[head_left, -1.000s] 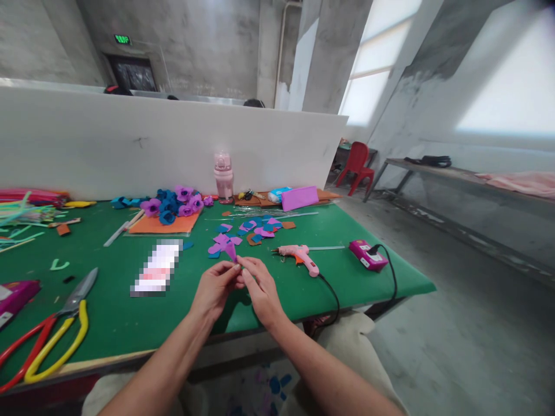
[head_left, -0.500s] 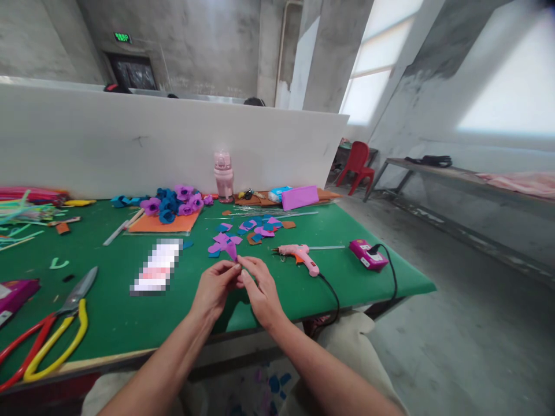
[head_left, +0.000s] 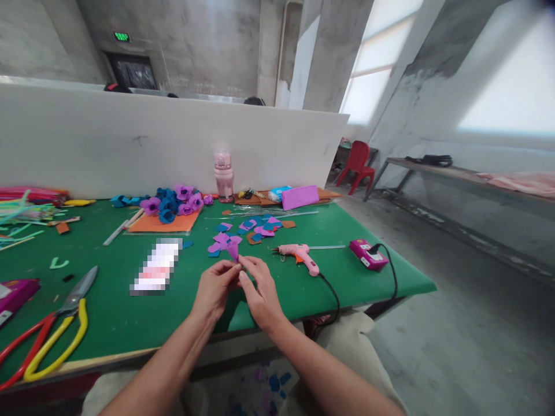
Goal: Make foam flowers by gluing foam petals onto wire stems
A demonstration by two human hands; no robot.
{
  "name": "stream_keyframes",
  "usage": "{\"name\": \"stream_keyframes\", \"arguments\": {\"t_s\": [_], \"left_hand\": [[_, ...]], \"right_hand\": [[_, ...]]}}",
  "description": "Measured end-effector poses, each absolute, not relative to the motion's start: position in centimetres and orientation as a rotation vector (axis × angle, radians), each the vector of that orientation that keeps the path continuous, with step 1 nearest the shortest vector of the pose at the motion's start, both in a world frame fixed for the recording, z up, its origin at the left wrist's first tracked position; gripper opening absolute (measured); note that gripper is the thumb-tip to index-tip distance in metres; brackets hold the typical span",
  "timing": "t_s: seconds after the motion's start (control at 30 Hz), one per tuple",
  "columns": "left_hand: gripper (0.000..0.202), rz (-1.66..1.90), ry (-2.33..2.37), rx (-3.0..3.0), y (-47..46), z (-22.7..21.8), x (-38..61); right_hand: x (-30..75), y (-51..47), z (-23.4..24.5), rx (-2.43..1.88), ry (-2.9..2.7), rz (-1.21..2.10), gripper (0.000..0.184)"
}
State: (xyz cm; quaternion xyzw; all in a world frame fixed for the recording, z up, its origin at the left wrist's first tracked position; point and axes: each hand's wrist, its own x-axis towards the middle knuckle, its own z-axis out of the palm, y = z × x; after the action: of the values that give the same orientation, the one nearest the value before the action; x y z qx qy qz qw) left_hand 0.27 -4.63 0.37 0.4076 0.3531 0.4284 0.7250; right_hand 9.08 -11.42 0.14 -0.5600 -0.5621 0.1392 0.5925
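Note:
A purple paper petal (head_left: pixel 233 251), curled into a small cone, points up from between my hands at the middle of the green table. My left hand (head_left: pixel 218 284) is closed in a pinch at its lower end. My right hand (head_left: pixel 259 289) meets it from the other side, fingers closed on the same piece. The fingertips hide the bottom of the cone. Just beyond lie loose purple and blue cut pieces (head_left: pixel 223 237). To the right of my hands rests a pink glue gun (head_left: pixel 299 252), its nozzle pointing left.
Red-and-yellow-handled scissors (head_left: pixel 65 323) lie at the left. Finished purple and blue flowers (head_left: pixel 168 207) sit on an orange sheet (head_left: pixel 167 225). A pink bottle (head_left: pixel 224 178) stands against the white partition (head_left: pixel 277 138). A magenta power box (head_left: pixel 368 255) is near the right edge, with a cord.
The purple petal has turned slightly between my fingers and shows a wider cone. My right-hand fingers have shifted a little; everything on the table stays in place.

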Motion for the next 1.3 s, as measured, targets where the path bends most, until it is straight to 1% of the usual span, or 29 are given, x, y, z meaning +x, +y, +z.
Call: {"name": "stream_keyframes", "arguments": {"t_s": [0.23, 0.5, 0.6, 0.7, 0.77, 0.87, 0.97, 1.1, 1.17, 1.2, 1.3], "left_hand": [[0.025, 0.946, 0.749, 0.919, -4.5, 0.1, 0.2], [0.029, 0.973, 0.774, 1.021, -4.5, 0.0, 0.1], [0.026, 0.976, 0.806, 1.010, -4.4, 0.3, 0.0], [0.024, 0.919, 0.793, 0.962, -4.3, 0.7, -0.2], [0.023, 0.862, 0.761, 0.936, -4.2, 0.9, -0.3], [0.021, 0.818, 0.737, 0.920, -4.2, 0.9, -0.4], [0.020, 0.786, 0.715, 0.931, -4.3, 0.8, -0.4], [0.019, 0.742, 0.685, 0.990, -4.5, 0.9, -0.4], [0.018, 0.735, 0.677, 1.059, -4.7, 1.0, -0.4], [0.018, 0.744, 0.675, 1.104, -4.8, 1.1, -0.4], [0.017, 0.809, 0.680, 1.305, -5.0, 1.3, -0.6]], "right_hand": [[8.8, -11.6, 0.1, -1.344, -1.341, 0.260, 0.037], [8.4, -11.9, 0.4, -1.362, -1.329, 0.252, 0.038], [8.8, -12.1, 1.2, -1.325, -1.290, 0.244, 0.033], [10.3, -11.8, 1.8, -1.282, -1.142, 0.235, 0.021], [11.7, -11.2, 1.7, -1.274, -0.999, 0.291, 0.016], [13.7, -10.2, 1.2, -1.242, -0.836, 0.480, 0.018], [14.5, -9.7, 0.9, -1.183, -0.792, 0.600, 0.018], [14.4, -10.0, 1.0, -1.199, -0.813, 0.646, 0.017], [14.3, -10.2, 1.3, -1.225, -0.852, 0.612, 0.021], [14.3, -10.4, 1.4, -1.227, -0.899, 0.592, 0.022], [14.3, -10.7, 1.8, -1.188, -1.170, 0.562, 0.017]]}}
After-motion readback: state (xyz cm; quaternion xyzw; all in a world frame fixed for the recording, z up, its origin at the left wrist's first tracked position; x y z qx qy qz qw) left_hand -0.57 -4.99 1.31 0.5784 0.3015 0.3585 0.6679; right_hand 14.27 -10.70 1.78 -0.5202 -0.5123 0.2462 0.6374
